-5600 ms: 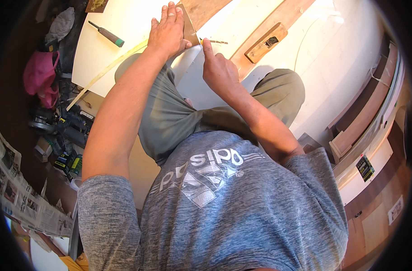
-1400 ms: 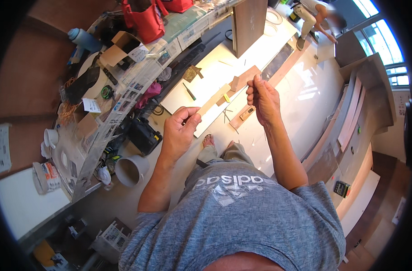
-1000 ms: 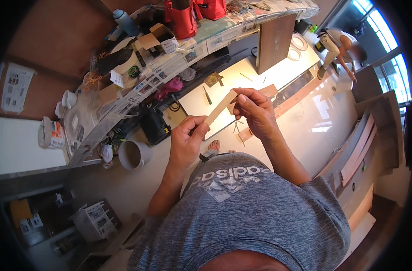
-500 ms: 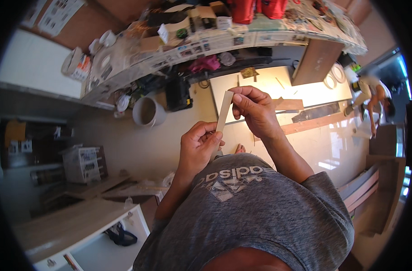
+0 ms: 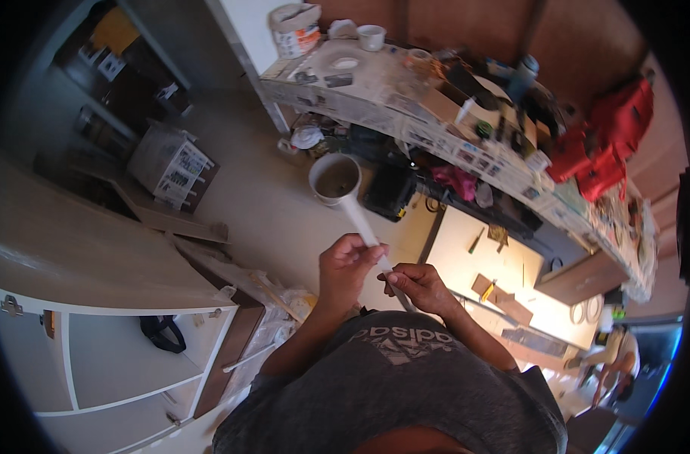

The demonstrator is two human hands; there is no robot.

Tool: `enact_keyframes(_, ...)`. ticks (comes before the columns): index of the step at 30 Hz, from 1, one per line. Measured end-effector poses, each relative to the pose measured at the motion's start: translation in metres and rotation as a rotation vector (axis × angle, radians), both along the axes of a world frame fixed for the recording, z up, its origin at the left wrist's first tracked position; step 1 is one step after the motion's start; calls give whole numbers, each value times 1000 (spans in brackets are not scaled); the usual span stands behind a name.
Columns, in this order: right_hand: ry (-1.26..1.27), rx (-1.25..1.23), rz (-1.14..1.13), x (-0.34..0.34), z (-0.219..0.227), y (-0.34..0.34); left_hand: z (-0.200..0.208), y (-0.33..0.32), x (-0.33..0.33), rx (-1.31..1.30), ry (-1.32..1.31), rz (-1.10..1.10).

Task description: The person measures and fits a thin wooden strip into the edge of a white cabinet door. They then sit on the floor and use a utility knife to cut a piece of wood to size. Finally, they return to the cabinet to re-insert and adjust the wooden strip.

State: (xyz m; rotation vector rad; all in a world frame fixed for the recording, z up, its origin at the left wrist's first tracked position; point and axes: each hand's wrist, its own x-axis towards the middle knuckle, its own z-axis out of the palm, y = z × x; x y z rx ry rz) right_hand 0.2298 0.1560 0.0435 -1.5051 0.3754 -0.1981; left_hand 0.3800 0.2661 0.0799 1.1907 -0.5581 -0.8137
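Observation:
A narrow, flat whitish strip [image 5: 364,225] is held in front of my shirt, slanting from upper left to lower right. My left hand [image 5: 349,265] pinches it around its middle, thumb on top. Closer to my body, my right hand [image 5: 421,287] grips its lower part between thumb and curled fingers. Beyond my hands, the strip's far end overlaps the rim of a grey bucket [image 5: 335,180] in the picture; whether they touch I cannot tell.
A cluttered workbench [image 5: 466,129] runs across the far side, with a red bag [image 5: 602,144] on it. Below lies a pale board [image 5: 473,238] with tools and wood offcuts. A white cabinet [image 5: 133,356] stands at left. Another person [image 5: 617,363] bends at far right.
The view has turned left, bringing the cabinet and bucket closer to the middle. The strip now leans up and left. My right hand has gone from its upper end to the lower part.

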Motion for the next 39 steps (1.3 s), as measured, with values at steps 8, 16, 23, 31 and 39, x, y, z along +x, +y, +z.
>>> enact_keyframes(8, 189, -220, 161, 116, -16, -7, -10, 70, 154, -88, 73, 561)
enact_keyframes(16, 370, -216, 213, 177, -114, -69, -4, 123, 281, -190, -17, 1122)
enact_keyframes(23, 445, -63, 310, 286, -196, -166, 14, 148, 342, -151, -115, 1505)
enact_keyframes(31, 412, -348, 498, 475, -207, -232, 4, 164, 367, -111, -107, 1786)
enact_keyframes(39, 487, -148, 507, 630, -212, -234, -11, 190, 459, -187, -245, 1808)
